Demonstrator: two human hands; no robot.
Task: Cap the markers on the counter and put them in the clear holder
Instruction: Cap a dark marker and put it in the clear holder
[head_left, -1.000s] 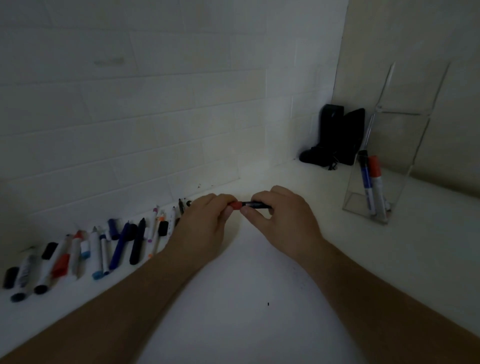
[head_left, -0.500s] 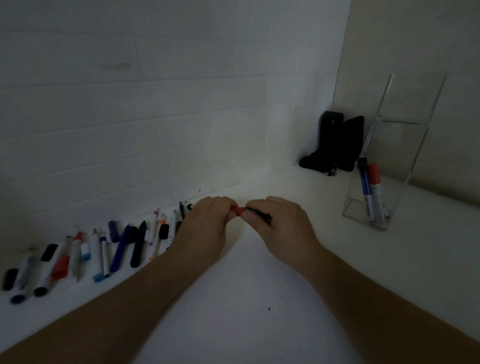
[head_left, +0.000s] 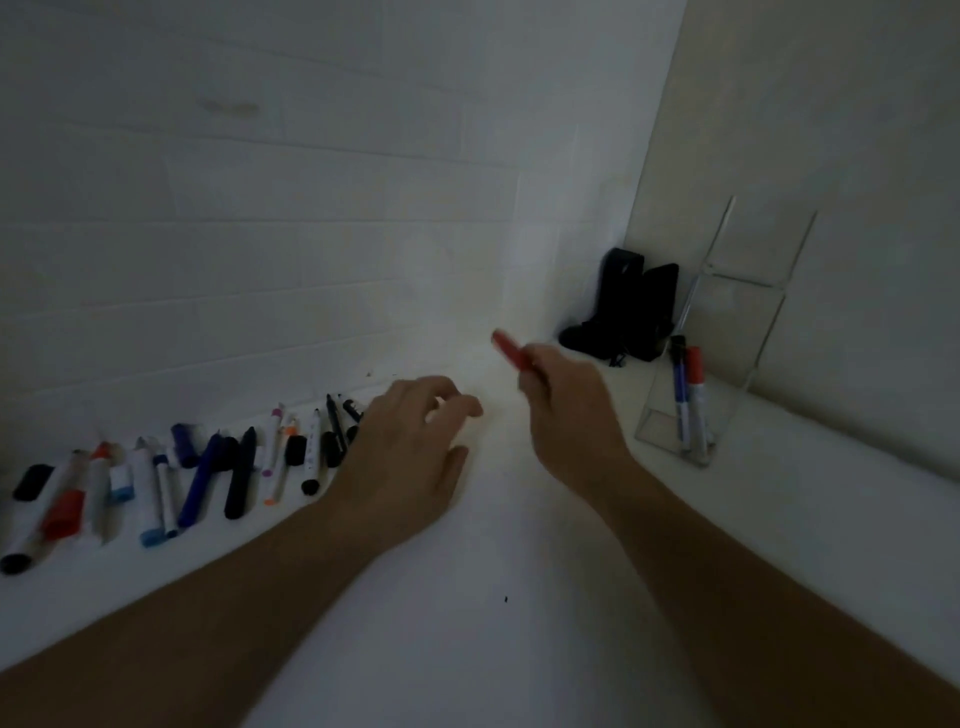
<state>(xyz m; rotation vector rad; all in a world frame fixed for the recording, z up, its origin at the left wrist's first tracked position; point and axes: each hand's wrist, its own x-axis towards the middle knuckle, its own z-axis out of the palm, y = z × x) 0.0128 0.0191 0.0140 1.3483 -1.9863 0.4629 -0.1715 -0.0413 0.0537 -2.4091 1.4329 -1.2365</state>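
My right hand (head_left: 566, 415) grips a thin marker with a red cap (head_left: 508, 349), held above the white counter with the capped end pointing up and left. My left hand (head_left: 410, 447) hovers low over the counter, fingers spread and empty. A row of markers and loose caps (head_left: 208, 467) lies along the wall to the left. The clear holder (head_left: 727, 364) stands to the right of my right hand, with a blue marker (head_left: 680, 395) and a red-capped marker (head_left: 697, 400) upright inside.
A black object (head_left: 631, 306) sits in the back corner behind the holder. White tiled wall runs along the back, a beige wall on the right. Bare counter (head_left: 493, 597) lies in front of my hands.
Both hands were pressed together on the red-capped marker. Now they are apart: my right hand has lifted the marker up and right, and my left hand has let go and spread.
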